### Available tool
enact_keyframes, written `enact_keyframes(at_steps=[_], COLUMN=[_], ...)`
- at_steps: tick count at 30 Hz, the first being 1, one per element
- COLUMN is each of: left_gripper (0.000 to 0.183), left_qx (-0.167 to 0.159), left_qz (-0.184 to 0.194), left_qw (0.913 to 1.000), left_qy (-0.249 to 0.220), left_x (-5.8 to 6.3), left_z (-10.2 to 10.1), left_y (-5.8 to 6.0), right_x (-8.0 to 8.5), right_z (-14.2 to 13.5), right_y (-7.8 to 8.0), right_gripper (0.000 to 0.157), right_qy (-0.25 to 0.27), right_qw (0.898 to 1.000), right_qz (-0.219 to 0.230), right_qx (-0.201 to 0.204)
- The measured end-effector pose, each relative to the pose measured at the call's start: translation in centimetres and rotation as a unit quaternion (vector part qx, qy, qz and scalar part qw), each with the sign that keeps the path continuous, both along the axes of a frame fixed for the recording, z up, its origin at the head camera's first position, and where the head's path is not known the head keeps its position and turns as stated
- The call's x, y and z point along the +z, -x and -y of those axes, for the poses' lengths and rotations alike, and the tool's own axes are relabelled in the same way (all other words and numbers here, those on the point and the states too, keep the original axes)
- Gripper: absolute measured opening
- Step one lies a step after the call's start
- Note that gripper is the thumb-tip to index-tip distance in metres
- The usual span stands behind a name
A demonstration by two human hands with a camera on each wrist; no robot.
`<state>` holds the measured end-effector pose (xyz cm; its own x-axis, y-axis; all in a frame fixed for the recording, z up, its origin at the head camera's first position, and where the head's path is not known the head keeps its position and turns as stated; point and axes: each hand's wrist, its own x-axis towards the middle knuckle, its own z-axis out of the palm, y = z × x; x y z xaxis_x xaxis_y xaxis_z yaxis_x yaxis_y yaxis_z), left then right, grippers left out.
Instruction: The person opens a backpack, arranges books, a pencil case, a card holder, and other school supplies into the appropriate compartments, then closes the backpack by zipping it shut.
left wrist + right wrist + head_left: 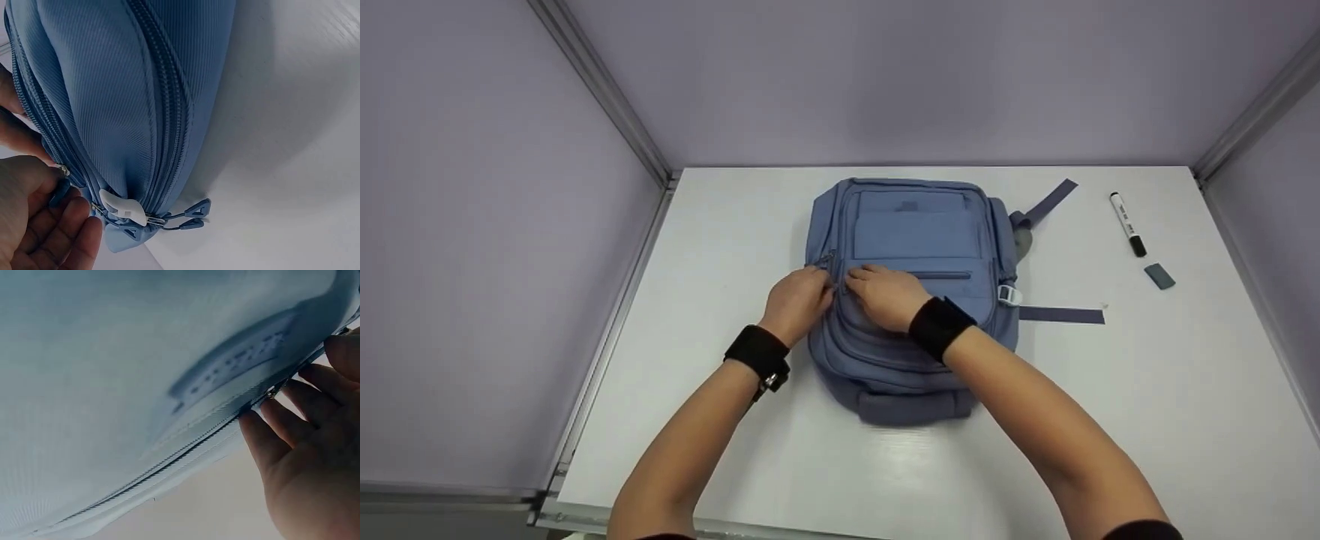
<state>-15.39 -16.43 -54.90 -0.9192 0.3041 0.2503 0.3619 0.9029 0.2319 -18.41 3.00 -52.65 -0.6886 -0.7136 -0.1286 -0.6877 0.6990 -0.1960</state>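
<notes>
A blue backpack (919, 234) lies on its back on the white table, with its front pockets facing up. My left hand (800, 301) is at the bag's left side; in the left wrist view its thumb and fingers pinch a blue zipper pull (59, 193) on the front compartment's zipper. Just beside it, my right hand (887, 297) rests on the front panel. In the right wrist view, its extended fingers (264, 439) touch the bag along a zipper seam. Below the left hand, a white clip-like piece (122, 208) hangs among more zipper pulls (197, 208).
Two loose straps, an upper strap (1054, 201) and a lower strap (1063, 315), stretch out to the bag's right. Farther right lie a white marker (1126, 223) with a black cap and a small dark eraser-like block (1159, 276). Pale panels (885, 82) enclose the table (720, 247).
</notes>
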Motion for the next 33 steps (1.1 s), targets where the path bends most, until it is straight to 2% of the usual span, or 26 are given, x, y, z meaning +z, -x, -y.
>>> enact_keyframes(at_steps=[9,17,24,28,33], left_gripper=[0.012,0.014,0.012,0.015,0.013], left_qx=[-0.008,-0.018,-0.02,-0.037,-0.036], left_qz=[0.026,0.037,0.066,0.065,0.063], left_qw=[0.9996,0.9989,0.997,0.9963,0.9962], left_qy=[-0.004,-0.02,-0.036,-0.042,-0.047], left_x=[0.5,0.8,1.3,1.2,0.9], left_z=[-0.2,-0.6,-1.3,-1.6,-1.5], left_y=[-0.7,-2.1,-3.8,-4.6,-4.8], right_x=[-0.3,-0.4,-0.2,-0.2,-0.3], right_z=[0.2,0.4,0.4,0.4,0.1], right_y=[0.1,0.2,0.0,0.0,-0.2], right_gripper=[0.042,0.043,0.042,0.041,0.044], right_qy=[-0.012,-0.016,-0.018,-0.012,-0.001], right_qw=[1.0,1.0,1.0,1.0,1.0], right_qz=[0.002,0.003,-0.006,-0.003,0.003], right_qx=[-0.007,-0.012,-0.003,-0.006,0.004])
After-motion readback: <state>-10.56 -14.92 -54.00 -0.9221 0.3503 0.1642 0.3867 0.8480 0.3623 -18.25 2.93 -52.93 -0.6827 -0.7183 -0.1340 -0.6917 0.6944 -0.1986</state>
